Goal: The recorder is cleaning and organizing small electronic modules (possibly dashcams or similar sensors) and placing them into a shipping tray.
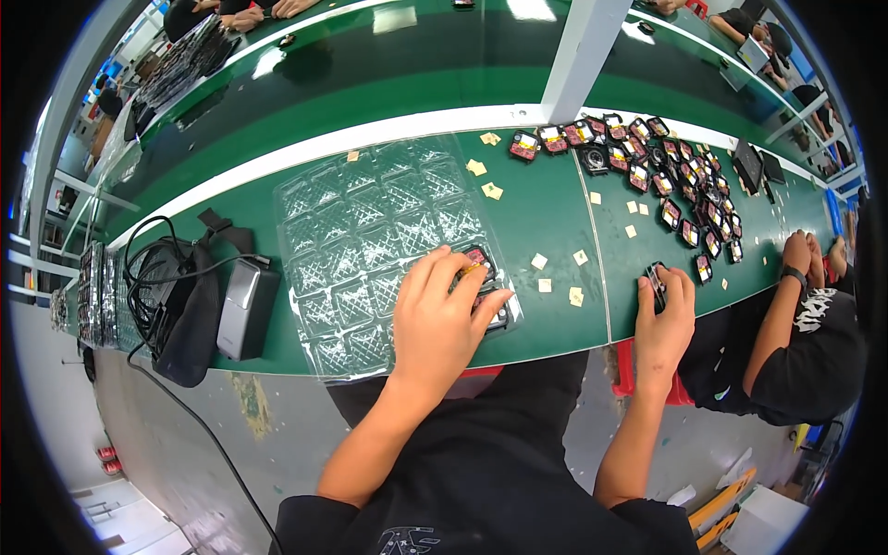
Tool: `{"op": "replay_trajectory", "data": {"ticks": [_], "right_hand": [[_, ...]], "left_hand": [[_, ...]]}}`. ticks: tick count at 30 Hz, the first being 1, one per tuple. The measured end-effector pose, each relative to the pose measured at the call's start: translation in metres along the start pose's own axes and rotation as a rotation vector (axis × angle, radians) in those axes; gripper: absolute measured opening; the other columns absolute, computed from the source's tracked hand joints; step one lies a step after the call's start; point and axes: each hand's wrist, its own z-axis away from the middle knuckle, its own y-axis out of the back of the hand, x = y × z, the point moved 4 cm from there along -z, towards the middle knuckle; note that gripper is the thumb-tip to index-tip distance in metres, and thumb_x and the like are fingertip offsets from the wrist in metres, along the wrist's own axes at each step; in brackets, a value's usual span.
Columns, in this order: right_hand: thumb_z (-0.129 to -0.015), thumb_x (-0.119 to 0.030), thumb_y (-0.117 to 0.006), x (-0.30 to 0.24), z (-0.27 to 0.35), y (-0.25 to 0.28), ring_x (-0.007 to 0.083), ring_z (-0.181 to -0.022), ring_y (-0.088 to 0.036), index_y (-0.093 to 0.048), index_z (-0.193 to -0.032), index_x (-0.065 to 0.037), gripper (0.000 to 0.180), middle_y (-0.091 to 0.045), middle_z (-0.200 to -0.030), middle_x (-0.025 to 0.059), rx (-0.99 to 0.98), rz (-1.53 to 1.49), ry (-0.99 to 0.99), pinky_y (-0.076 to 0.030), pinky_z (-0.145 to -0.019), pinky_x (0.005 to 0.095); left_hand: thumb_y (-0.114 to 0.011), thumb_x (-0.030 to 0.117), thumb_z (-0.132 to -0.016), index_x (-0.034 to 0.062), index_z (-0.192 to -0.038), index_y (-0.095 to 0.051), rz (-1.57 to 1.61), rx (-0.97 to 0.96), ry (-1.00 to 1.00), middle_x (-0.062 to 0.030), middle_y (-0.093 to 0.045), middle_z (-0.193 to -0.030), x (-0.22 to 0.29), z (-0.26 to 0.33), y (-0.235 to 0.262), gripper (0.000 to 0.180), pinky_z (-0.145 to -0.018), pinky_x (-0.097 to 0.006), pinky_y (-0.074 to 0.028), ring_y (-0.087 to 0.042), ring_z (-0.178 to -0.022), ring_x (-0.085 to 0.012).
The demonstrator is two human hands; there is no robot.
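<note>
A clear plastic blister tray (354, 246) with rows of square pockets lies on the green tabletop in front of me. Over its right edge is my left hand (431, 310), fingers curled around a small black device with a red-patterned face (477, 259). Another small black device (499, 316) sits in the tray pocket beside my left thumb. Further right, near the table's front edge, my right hand (664, 319) grips a small black device (658, 285) between thumb and fingers. Its face is mostly hidden.
Many similar devices (690, 176) are heaped at the back right. Small cream-coloured square pieces (539, 262) lie scattered between tray and heap. A black strap-and-cable bundle (181, 305) and grey box (247, 308) stand left. A co-worker (800, 338) sits at right; a white post (575, 65) rises behind.
</note>
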Motion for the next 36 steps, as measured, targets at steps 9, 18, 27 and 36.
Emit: {"op": "replay_trajectory", "data": {"ticks": [9,18,27,36], "right_hand": [[-0.079,-0.007,-0.082,-0.021,0.009,0.004,0.0243,-0.082,-0.064,-0.068,-0.108,-0.003,0.033,-0.067,-0.116,0.0110,-0.067,-0.259,0.076,-0.051,-0.066,0.0335],[-0.064,-0.011,-0.096,-0.074,0.036,0.006,0.0094,-0.059,-0.055,-0.068,-0.109,-0.003,0.053,-0.067,-0.118,0.0137,-0.191,-0.728,0.424,-0.045,-0.050,0.0241],[-0.069,-0.022,-0.095,-0.113,0.052,0.020,0.0135,-0.076,-0.067,-0.061,-0.113,-0.001,0.059,-0.067,-0.117,0.0191,-0.329,-1.099,0.594,-0.054,-0.059,0.0246],[-0.077,-0.001,-0.088,-0.124,0.085,-0.008,-0.0031,-0.062,-0.034,-0.050,-0.097,-0.007,0.043,-0.059,-0.125,0.0080,-0.859,-1.621,-0.280,-0.032,-0.054,0.0161]], "left_hand": [[-0.082,0.018,-0.081,0.0034,-0.110,-0.074,-0.108,-0.054,-0.050,-0.0120,-0.068,-0.119,0.002,0.009,0.001,0.033,-0.097,-0.046,-0.050,-0.062,-0.120,-0.0359],[-0.083,0.026,-0.080,0.0040,-0.118,-0.071,-0.043,-0.102,-0.238,-0.0129,-0.068,-0.121,-0.005,0.004,0.026,0.045,-0.100,-0.046,-0.050,-0.062,-0.119,-0.0356],[-0.069,0.014,-0.097,-0.0018,-0.140,-0.052,1.413,-0.166,0.390,-0.0211,-0.056,-0.139,0.025,0.047,0.011,0.049,-0.105,-0.043,-0.051,-0.060,-0.125,-0.0326],[-0.087,0.004,-0.074,0.0000,-0.117,-0.066,0.341,0.263,-0.310,-0.0188,-0.065,-0.119,0.032,0.055,0.025,0.048,-0.088,-0.043,-0.062,-0.070,-0.104,-0.0388]]}}
